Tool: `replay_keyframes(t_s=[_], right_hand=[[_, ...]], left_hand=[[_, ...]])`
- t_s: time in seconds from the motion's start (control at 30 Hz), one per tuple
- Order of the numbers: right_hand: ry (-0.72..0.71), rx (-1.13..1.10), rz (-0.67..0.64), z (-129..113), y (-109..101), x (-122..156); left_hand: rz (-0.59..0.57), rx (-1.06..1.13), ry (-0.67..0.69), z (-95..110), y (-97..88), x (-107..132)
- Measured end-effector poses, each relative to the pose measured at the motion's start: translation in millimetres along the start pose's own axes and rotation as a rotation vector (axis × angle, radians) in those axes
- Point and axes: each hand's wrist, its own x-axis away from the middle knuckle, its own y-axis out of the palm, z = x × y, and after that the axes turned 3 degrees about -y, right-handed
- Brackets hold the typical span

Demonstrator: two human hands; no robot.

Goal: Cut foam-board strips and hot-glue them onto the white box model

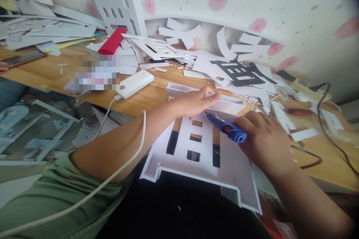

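A white foam-board panel with rectangular cut-outs (207, 157) leans at the table's front edge, above my lap. Along its far side runs a raised strip (232, 104), and the side edges are folded up too. My left hand (196, 101) reaches across that far side, fingers closed over the board by the strip; some fingertips are hidden. In my right hand (263, 142) is a blue hot glue gun (224, 127), gripped from the right. Its nozzle points left, close to the panel just below my left hand.
White board scraps and cut strokes (182, 33) lie along the wall. A white power bank (136, 83) with a cable crossing my left arm, a red case (112, 41) and a red-handled tool (300, 112) are on the table. Another cut-out panel (112, 3) stands behind. A person's fingers (3, 66) show far left.
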Motion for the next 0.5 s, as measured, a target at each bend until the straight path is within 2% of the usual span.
replay_keyframes(t_s=[0.13,0.27,0.5], right_hand=[[0.027,-0.057,0.040,7,-4,4],[0.075,-0.109,0.019,10,-6,7],[0.026,-0.135,-0.033,14,-6,11]], left_hand=[[-0.012,-0.004,-0.003,0,-0.8,0],[-0.020,-0.002,0.002,1,-1.8,0],[-0.011,0.005,-0.040,3,-0.8,4]])
